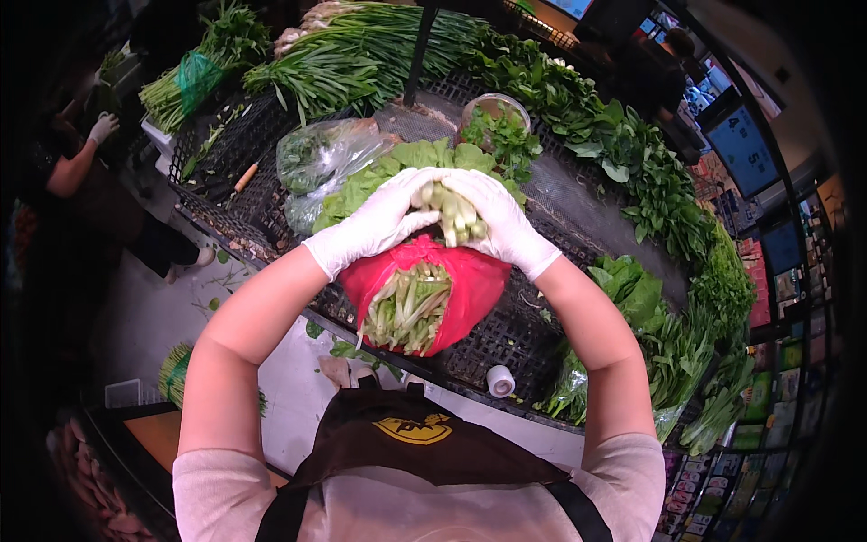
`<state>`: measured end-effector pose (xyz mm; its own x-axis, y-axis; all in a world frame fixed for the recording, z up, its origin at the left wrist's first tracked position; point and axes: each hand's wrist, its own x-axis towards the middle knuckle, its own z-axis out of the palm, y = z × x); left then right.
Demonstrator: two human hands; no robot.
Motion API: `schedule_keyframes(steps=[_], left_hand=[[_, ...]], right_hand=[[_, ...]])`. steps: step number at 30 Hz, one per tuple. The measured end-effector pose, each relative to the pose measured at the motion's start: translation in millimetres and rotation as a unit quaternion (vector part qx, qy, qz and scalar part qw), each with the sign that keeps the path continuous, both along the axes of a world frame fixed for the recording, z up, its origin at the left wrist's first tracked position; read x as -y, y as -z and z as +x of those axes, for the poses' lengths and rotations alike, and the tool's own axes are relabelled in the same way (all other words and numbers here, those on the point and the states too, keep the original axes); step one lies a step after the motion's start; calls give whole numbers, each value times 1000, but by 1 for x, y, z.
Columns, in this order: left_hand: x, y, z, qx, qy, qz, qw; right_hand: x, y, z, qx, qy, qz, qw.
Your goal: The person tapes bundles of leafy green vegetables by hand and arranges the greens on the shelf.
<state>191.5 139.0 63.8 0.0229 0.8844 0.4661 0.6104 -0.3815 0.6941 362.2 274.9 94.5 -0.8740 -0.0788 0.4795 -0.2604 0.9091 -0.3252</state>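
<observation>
Both hands wear white gloves and meet over a bunch of leafy greens. My left hand (386, 210) wraps the bunch from the left, its thumb lying across the near side. From the right, my right hand (491, 210) curls around the same bunch. Pale cut stems (455, 213) of the bunch point towards me between the hands, and its broad light-green leaves (433, 156) spread out beyond them. Just below the hands, a red plastic bag (477, 284) sits on the black crate, wrapped around more cut stems (406, 308).
Clear plastic bags of greens (318, 159) lie left of the bunch, near a wooden-handled tool (246, 177). A tub with herbs (498, 118) stands behind. A white tape roll (500, 381) rests at the black display's (474, 366) near edge. A gloved co-worker (68, 162) stands at left.
</observation>
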Motion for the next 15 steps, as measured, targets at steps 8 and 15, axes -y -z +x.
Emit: schedule_keyframes(steps=[8, 15], left_hand=[[-23, -110, 37, 147, -137, 88, 976], [15, -146, 113, 143, -117, 94, 978]], right_hand=[[20, -92, -13, -195, 64, -370, 906], [67, -131, 41, -122, -83, -674, 724]])
